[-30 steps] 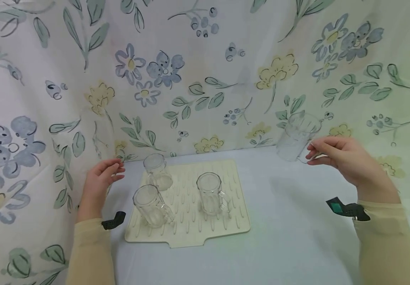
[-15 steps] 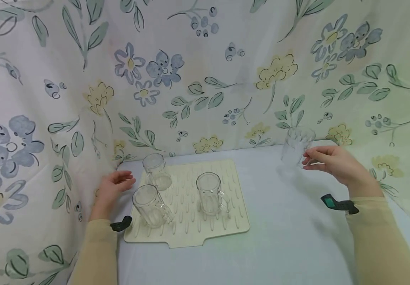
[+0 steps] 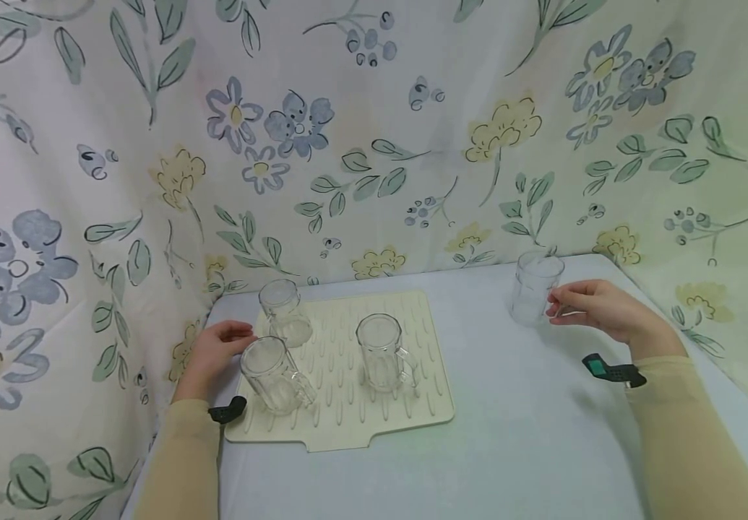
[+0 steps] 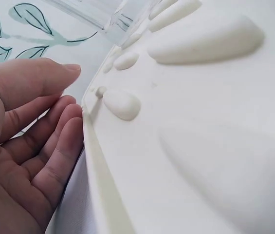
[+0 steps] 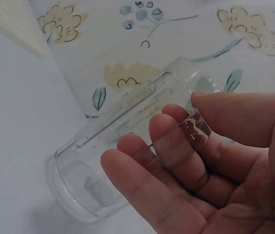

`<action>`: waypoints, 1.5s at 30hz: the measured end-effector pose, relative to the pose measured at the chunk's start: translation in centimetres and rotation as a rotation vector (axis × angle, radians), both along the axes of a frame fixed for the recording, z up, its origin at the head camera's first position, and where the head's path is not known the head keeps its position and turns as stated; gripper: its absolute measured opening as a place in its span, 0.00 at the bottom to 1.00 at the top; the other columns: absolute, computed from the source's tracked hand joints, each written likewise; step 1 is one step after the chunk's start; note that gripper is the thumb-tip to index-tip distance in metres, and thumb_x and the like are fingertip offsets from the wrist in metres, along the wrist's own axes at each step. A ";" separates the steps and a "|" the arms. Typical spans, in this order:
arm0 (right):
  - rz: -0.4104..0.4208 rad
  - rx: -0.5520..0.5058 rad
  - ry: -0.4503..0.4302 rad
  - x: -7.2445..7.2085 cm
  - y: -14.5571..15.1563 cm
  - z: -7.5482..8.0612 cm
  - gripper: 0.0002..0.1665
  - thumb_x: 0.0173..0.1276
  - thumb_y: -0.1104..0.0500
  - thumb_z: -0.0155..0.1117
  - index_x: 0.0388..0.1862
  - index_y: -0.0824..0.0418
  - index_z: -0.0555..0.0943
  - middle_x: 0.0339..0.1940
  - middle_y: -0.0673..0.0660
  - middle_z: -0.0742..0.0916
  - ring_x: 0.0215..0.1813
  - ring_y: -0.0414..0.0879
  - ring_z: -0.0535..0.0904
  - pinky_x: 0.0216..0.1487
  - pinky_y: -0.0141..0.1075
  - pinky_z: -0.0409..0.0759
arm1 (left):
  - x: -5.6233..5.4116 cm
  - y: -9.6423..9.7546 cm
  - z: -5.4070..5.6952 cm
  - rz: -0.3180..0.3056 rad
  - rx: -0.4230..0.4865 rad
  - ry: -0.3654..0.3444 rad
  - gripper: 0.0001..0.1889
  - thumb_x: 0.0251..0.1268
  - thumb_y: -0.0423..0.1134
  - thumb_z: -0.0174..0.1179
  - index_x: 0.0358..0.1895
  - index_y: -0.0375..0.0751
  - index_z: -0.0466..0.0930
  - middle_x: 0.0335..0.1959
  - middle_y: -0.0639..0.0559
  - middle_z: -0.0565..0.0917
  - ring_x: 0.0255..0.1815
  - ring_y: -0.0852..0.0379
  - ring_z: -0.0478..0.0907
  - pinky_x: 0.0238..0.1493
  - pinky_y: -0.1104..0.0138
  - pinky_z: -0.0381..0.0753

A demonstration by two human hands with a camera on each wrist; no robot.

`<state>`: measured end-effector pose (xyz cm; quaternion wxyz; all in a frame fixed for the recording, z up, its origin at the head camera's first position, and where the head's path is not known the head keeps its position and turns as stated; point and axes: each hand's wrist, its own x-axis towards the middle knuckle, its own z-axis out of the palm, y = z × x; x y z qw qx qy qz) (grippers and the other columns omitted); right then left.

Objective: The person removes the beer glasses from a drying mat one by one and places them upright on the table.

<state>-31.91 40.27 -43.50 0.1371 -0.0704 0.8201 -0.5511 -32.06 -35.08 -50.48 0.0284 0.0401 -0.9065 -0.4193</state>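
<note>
My right hand (image 3: pixel 598 310) holds a clear glass mug (image 3: pixel 532 292) by its handle at the back right of the table. The mug stands upright, its base on or just over the white cloth; I cannot tell which. In the right wrist view, my fingers (image 5: pixel 137 183) curl around the handle. At the left edge of the cream drying mat (image 3: pixel 341 426) is my left hand (image 3: pixel 214 354), with loosely bent fingers and nothing in them. Its fingertips (image 4: pixel 74 117) meet or nearly meet the mat's rim. Three similar mugs stand on the mat: front left (image 3: pixel 276 375), back left (image 3: pixel 285 314) and right (image 3: pixel 383 354).
A white cloth (image 3: pixel 497 448) covers the table. Behind and to the left hangs a floral curtain (image 3: pixel 360 180), close to the table's back edge. Raised ridges run over the mat's surface. The front-left mug is very near my left hand.
My right hand has lowered the mug from in front of the curtain to the table's level. My left hand has moved down and right to the mat's edge.
</note>
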 end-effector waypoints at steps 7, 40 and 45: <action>0.019 -0.018 -0.040 -0.3 0.4 -0.8 0.27 0.92 0.55 0.58 0.69 0.80 0.78 0.50 0.53 0.92 0.52 0.44 0.92 0.59 0.41 0.93 | 0.0 0.0 0.0 -0.011 -0.017 -0.004 0.20 0.79 0.42 0.72 0.65 0.35 0.87 0.60 0.36 0.91 0.59 0.47 0.86 0.56 0.69 0.78; -0.315 0.496 0.426 4.4 -5.4 6.9 0.40 0.84 0.31 0.62 0.77 0.60 0.78 0.69 0.68 0.86 0.70 0.69 0.81 0.63 0.65 0.82 | 0.1 -0.3 0.3 -0.028 0.015 -0.042 0.20 0.79 0.41 0.72 0.65 0.33 0.85 0.61 0.34 0.88 0.63 0.40 0.83 0.61 0.56 0.78; -0.314 0.360 0.650 5.2 -10.2 8.2 0.38 0.82 0.43 0.72 0.82 0.58 0.75 0.75 0.66 0.83 0.77 0.68 0.76 0.76 0.70 0.74 | 0.2 -0.3 0.3 -0.026 0.000 -0.042 0.20 0.79 0.41 0.71 0.65 0.33 0.86 0.61 0.34 0.88 0.63 0.40 0.83 0.59 0.57 0.78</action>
